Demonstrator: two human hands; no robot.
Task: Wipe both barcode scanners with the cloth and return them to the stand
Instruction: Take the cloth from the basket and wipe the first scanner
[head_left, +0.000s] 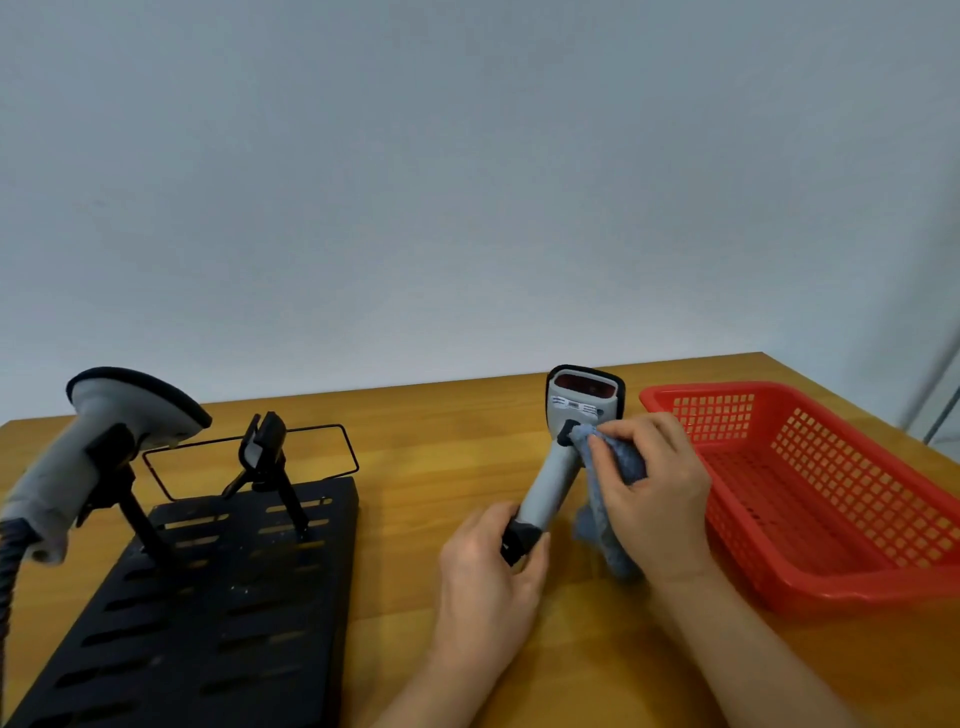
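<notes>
I see the left hand (488, 566) with its grip wrapped round the base of a grey scanner (563, 457), held tilted above the counter (415, 441), window end up. Right hand (652, 493) has its grip pinching the blue cloth (605, 499) against the scanner's trigger area. Second scanner (98, 441) sits in the left cradle of the black stand (208, 597); right cradle (262, 447) is vacant. Red basket (831, 493) sits at right.
</notes>
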